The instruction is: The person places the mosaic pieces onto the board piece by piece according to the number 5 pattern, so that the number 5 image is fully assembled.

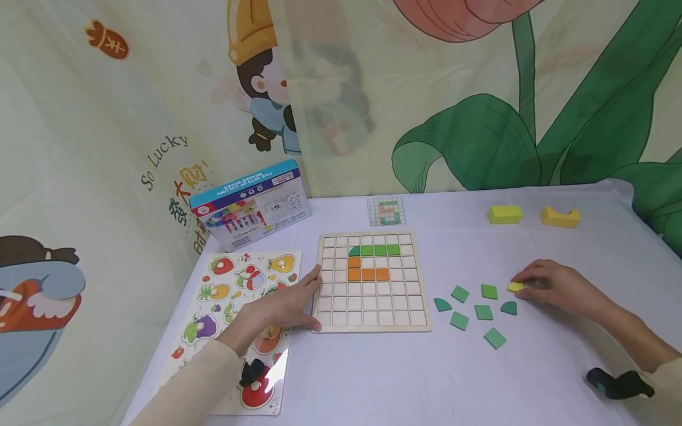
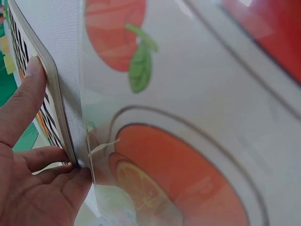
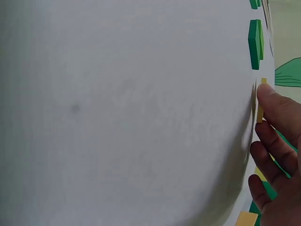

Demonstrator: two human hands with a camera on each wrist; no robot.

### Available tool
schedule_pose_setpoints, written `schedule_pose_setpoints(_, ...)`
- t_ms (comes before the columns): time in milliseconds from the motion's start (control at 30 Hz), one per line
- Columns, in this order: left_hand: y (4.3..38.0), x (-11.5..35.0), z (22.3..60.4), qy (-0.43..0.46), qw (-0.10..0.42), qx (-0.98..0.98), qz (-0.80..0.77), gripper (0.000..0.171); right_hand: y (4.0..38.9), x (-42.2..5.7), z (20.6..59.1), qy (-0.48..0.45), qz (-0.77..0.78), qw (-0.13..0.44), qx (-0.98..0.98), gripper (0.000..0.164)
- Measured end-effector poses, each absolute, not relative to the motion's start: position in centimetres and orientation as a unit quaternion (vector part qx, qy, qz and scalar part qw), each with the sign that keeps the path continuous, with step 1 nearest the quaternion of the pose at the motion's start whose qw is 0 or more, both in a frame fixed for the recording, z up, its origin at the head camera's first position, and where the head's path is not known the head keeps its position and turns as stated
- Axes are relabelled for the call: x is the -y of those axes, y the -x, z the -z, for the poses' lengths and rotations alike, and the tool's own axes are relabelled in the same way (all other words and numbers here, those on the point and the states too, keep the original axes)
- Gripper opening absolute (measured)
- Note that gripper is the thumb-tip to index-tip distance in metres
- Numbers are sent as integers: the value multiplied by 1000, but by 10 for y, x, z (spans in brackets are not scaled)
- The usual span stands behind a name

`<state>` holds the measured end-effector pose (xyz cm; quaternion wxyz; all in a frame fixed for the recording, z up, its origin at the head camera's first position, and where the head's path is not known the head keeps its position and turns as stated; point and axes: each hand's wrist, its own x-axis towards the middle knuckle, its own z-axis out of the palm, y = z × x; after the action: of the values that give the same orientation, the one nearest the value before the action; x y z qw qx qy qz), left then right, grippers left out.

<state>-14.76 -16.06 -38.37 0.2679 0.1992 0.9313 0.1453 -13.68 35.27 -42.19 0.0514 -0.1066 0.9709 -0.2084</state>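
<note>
My left hand [image 1: 290, 303] rests at the left edge of a wooden grid board [image 1: 371, 329]. Its thumb [image 2: 28, 89] lies on the board's near corner, the other fingers spread along the side. Green tiles [image 1: 380, 250] and orange tiles [image 1: 368, 274] sit in the board's upper cells, with a rounded dark green tile [image 1: 354, 251] at the row's left end. To the right, my right hand [image 1: 551, 287] pinches a small yellow tile [image 1: 515, 287] between thumb and fingers, close to the tabletop. Several loose green tiles [image 1: 483, 312] lie between board and right hand.
A patterned grid card [image 1: 386, 211] lies behind the board. At the back right are a yellow-green block [image 1: 505, 215] and a notched yellow block [image 1: 560, 217]. A fruit puzzle board [image 1: 213, 307] lies under the left forearm, with a printed box [image 1: 253, 207] behind it.
</note>
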Motion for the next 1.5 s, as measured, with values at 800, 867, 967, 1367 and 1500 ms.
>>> schedule_pose_setpoints(800, 148, 162, 385, -205, 267, -930, -146, 95, 169, -177, 412, 145, 289, 28, -946, 27)
schedule_pose_setpoints(867, 148, 162, 384, -204, 267, -930, -148, 95, 171, -164, 414, 150, 281, 22, -948, 26)
schedule_pose_setpoints(967, 147, 162, 383, -201, 268, -931, -148, 95, 173, -150, 415, 157, 259, 3, -953, 24)
schedule_pose_setpoints(1367, 147, 162, 384, -199, 264, -932, -151, 95, 176, -139, 419, 136, 252, -4, -958, 24)
schedule_pose_setpoints(1500, 147, 162, 384, -199, 266, -931, -151, 95, 176, -140, 420, 131, 264, 10, -956, 21)
